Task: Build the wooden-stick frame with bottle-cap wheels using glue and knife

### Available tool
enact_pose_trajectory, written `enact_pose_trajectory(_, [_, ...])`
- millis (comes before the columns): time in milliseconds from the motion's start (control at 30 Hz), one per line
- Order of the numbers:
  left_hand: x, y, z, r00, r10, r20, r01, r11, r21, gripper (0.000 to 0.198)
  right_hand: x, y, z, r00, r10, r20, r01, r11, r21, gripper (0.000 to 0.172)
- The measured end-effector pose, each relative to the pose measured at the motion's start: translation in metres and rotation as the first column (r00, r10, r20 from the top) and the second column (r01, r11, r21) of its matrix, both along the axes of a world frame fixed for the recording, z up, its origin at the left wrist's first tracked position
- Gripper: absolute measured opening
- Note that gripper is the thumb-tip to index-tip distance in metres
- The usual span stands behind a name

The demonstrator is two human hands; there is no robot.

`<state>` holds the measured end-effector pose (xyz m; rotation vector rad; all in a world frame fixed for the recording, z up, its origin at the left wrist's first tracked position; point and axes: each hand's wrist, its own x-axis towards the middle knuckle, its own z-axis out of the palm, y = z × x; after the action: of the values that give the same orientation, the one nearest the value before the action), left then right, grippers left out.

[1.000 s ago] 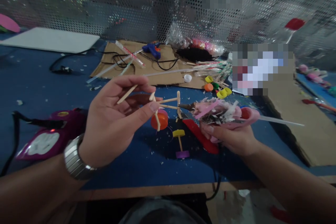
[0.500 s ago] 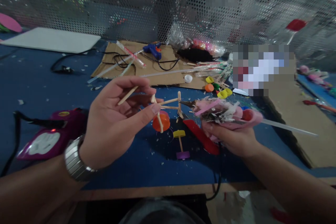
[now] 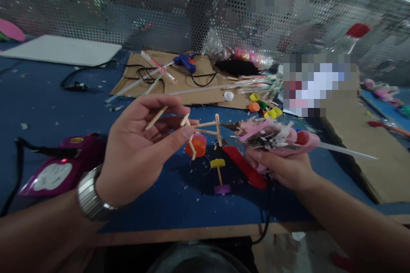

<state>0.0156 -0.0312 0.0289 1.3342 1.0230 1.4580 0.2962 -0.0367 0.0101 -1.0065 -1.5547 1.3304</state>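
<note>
Between thumb and fingers, my left hand point(image 3: 141, 145) pinches a small frame of wooden sticks point(image 3: 205, 124), with a short crosspiece at its right end. A loose-looking stick point(image 3: 156, 117) also shows against the fingers. My right hand point(image 3: 282, 166) is wrapped round a pink hot glue gun point(image 3: 272, 136) with bits of dried glue on it, a clear glue stick point(image 3: 349, 150) sticking out of its back. Its dark nozzle points left, close beside the crosspiece; whether they touch I cannot tell. Below lie a yellow-and-purple cap axle point(image 3: 219, 175), an orange cap point(image 3: 196, 145) and a red-handled tool point(image 3: 245, 166).
A purple device point(image 3: 60, 166) with a lit red light and cable lies at left. Behind are cardboard point(image 3: 192, 89), a blue glue gun point(image 3: 185, 62), bottle caps point(image 3: 254, 106) and a bundle of sticks point(image 3: 262, 83). More cardboard point(image 3: 355, 145) lies at right, before a perforated metal screen point(image 3: 160, 17).
The crosspiece end of the stick frame has shifted slightly left and tilted a little, leaving the nozzle just beside it. Both hands keep their grips.
</note>
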Motion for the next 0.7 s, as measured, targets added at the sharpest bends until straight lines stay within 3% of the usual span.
enact_pose_trajectory(167, [0.0, 0.001, -0.001, 1.0, 0.001, -0.014, -0.001, 1.0, 0.004, 0.036, 0.004, -0.001, -0.005, 1.0, -0.005, -0.019, 0.004, 0.999, -0.04, 0.02])
enact_pose_trajectory(267, [0.001, 0.001, -0.001, 1.0, 0.002, -0.007, -0.002, 1.0, -0.015, 0.037, 0.004, -0.001, -0.005, 0.999, 0.025, -0.027, -0.026, 0.998, -0.051, 0.028])
enact_pose_trajectory(400, [0.003, 0.001, 0.0, 0.999, -0.025, 0.029, 0.026, 0.999, -0.033, 0.04, 0.003, 0.0, -0.001, 0.996, 0.076, -0.036, -0.077, 0.996, -0.038, 0.021])
enact_pose_trajectory(500, [0.002, 0.001, 0.0, 0.998, -0.053, 0.03, 0.054, 0.998, -0.035, 0.038, 0.004, -0.001, 0.0, 0.994, 0.105, -0.031, -0.106, 0.994, -0.011, 0.026])
enact_pose_trajectory(700, [0.002, 0.001, -0.001, 0.996, -0.09, -0.007, 0.09, 0.995, -0.042, 0.035, 0.013, -0.002, -0.008, 0.98, 0.195, -0.034, -0.196, 0.98, -0.021, 0.032])
